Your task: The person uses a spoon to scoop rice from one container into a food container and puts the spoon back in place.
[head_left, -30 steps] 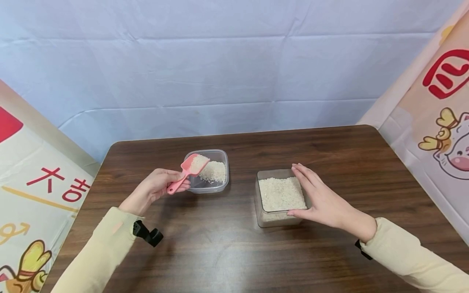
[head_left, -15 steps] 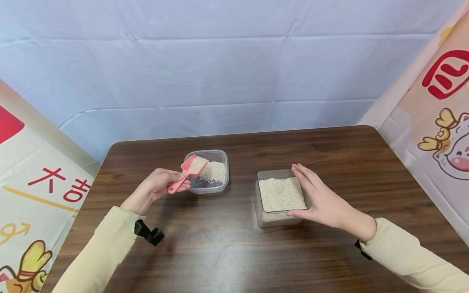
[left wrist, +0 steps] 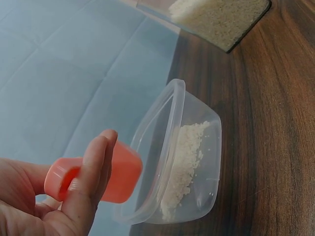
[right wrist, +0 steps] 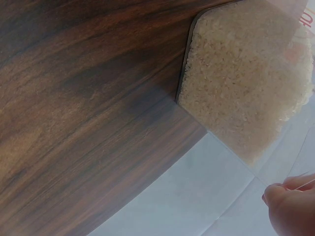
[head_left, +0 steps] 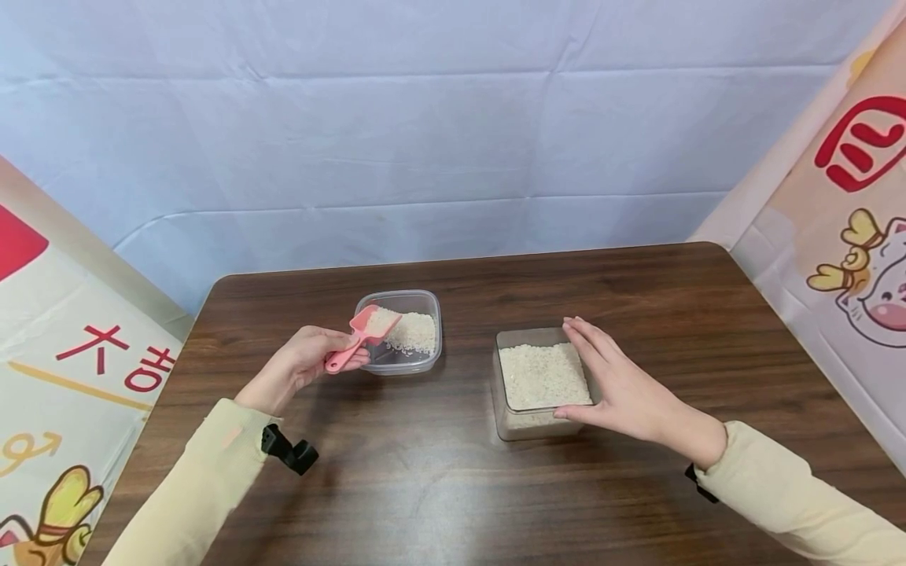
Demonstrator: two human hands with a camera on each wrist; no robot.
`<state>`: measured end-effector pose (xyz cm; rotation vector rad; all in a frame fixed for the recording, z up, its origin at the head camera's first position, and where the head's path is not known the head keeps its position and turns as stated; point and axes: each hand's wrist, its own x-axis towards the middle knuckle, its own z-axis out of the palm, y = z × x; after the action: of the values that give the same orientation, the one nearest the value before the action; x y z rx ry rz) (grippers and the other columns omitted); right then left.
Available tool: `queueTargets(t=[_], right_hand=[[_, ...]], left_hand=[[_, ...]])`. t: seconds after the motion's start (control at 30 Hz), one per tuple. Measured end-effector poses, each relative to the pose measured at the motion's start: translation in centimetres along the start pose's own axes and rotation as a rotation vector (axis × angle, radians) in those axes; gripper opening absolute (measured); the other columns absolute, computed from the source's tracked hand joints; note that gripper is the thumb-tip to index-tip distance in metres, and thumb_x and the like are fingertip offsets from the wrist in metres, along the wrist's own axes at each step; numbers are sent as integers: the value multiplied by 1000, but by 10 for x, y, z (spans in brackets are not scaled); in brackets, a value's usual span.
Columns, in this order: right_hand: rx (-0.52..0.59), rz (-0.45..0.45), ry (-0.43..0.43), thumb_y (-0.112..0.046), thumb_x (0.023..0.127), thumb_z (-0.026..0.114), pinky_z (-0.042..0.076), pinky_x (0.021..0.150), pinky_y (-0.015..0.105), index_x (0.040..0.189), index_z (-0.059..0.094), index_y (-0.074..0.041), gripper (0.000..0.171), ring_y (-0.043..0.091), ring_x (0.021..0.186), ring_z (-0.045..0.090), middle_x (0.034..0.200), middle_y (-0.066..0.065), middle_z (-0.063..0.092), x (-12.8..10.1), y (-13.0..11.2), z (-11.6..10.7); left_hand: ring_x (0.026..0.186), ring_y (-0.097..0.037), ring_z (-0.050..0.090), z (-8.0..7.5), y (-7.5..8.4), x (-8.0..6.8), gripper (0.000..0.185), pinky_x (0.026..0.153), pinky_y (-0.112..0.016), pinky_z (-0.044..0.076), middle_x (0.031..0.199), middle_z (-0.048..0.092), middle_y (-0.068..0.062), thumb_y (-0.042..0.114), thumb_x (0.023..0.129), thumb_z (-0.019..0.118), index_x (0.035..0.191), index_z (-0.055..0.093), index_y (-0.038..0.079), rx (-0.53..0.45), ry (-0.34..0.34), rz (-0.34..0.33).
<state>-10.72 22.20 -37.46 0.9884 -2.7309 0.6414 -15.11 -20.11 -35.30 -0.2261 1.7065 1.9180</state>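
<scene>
My left hand (head_left: 304, 358) holds a pink scoop (head_left: 345, 358) by its handle, with a heap of rice in its bowl. The scoop is over the left part of a small clear plastic container (head_left: 438, 342), where loose rice (head_left: 418, 334) lies toward the right side. From the left wrist view, the back of the scoop (left wrist: 123, 174) shows beside the container's rim. To the right, a square see-through box (head_left: 534, 426) is filled with rice well up its walls. My right hand (head_left: 630, 393) grips this box at its right side, thumb at the near rim and fingers at the far one.
Both containers stand on a dark wood-grain table (head_left: 425, 487), with a gap between them. Behind it hangs a pale blue cloth (head_left: 425, 157). Printed banners (head_left: 842, 259) flank the table. A black strap mount (head_left: 289, 450) sticks out from the left sleeve.
The rice-filled scoop has sunk very slightly, its tip a little lower over the small container. The right hand and the box stay where they were.
</scene>
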Motion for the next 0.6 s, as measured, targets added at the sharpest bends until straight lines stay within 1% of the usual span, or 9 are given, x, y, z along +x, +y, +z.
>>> queueTargets(t=[0.27, 0.37, 0.6], right_hand=[[6, -13, 9, -51, 69, 73, 19, 108, 19, 142, 23, 2, 103, 27, 134, 22, 147, 13, 21, 0, 0, 1], [4, -15, 12, -51, 69, 73, 19, 108, 18, 142, 23, 2, 103, 27, 134, 22, 147, 14, 21, 0, 0, 1], [7, -21, 16, -51, 69, 73, 17, 108, 17, 142, 23, 2, 103, 28, 134, 22, 147, 14, 22, 1, 1, 1]], left_hand=[[70, -16, 67, 1, -1, 3, 38, 71, -28, 55, 76, 67, -12, -4, 94, 41, 123, 31, -26, 3, 19, -5], [70, -17, 68, 1, -1, 4, 39, 72, -28, 55, 76, 67, -13, -5, 94, 40, 124, 29, -27, -5, 14, -4], [71, -17, 68, 1, 0, 2, 36, 76, -31, 54, 76, 67, -13, -3, 93, 43, 121, 36, -24, -25, 26, -18]])
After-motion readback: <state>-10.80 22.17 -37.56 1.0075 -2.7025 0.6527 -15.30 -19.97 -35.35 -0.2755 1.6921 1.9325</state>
